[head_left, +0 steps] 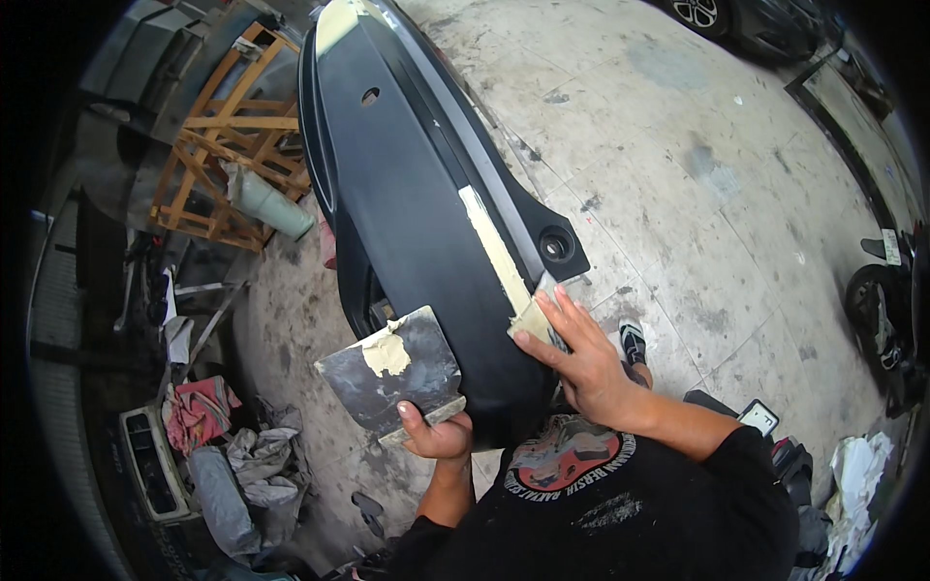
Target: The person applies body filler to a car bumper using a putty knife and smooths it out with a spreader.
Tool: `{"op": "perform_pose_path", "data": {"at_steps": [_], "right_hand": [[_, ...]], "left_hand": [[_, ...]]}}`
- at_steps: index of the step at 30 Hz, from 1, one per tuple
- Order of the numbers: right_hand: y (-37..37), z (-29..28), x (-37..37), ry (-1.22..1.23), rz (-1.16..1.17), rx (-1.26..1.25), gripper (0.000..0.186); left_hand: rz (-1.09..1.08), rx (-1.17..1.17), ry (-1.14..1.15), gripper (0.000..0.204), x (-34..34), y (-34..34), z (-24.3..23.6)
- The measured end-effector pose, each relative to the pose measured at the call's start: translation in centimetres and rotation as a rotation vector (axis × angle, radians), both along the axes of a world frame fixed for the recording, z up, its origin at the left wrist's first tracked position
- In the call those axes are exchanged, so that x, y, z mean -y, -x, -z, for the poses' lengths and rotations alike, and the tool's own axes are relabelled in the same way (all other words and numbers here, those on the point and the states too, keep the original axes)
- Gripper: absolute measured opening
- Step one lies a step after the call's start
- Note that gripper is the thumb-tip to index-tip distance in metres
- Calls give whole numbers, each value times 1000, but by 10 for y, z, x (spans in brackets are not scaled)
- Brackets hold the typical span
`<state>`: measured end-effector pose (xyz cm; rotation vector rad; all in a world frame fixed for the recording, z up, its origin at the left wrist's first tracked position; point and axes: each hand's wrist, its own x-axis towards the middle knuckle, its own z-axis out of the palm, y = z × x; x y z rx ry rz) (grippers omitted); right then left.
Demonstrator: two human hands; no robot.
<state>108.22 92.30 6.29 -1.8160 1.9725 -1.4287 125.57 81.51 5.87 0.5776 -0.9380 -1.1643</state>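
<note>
A black car bumper (402,208) lies lengthwise in front of me, its near end close to my body. Along its right side runs a strip of pale yellow putty (492,244), and more of that colour covers part of the far end. My left hand (441,434) grips the near edge of a square dark mixing board (407,366), thumb on top. A lump of putty (387,354) sits on the board. My right hand (586,363) holds a thin, putty-smeared spreader (535,324) against the bumper at the strip's near end; its fingers partly cover the spreader.
Left of the bumper stand a wooden frame (232,126) and a pale green roll (271,203). Crumpled grey sheeting (266,465) and a red cloth (201,412) lie nearer. A dark car (741,24) is parked at the far right. A motorcycle wheel (875,315) shows at the right edge.
</note>
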Motion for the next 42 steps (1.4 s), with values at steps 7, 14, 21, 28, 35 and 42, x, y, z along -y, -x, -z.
{"op": "perform_pose_path", "data": {"at_steps": [7, 14, 21, 28, 35, 42], "right_hand": [[-4, 22, -36, -63, -39, -5, 68], [49, -40, 37, 94, 58, -65, 69], [78, -48, 120, 180, 55, -149, 60], [57, -41, 91, 122, 49, -182, 62], [24, -20, 29, 85, 45, -105, 63], [-3, 11, -18, 6, 17, -74, 69]], "left_hand": [[-8, -12, 81, 51, 3, 1, 0], [29, -47, 100, 48, 2, 1, 0], [-26, -24, 80, 49, 2, 4, 5], [-49, 42, 96, 50, 3, -2, 2], [-44, 28, 47, 52, 2, -1, 3], [-46, 36, 72, 51, 5, -1, 3]]}}
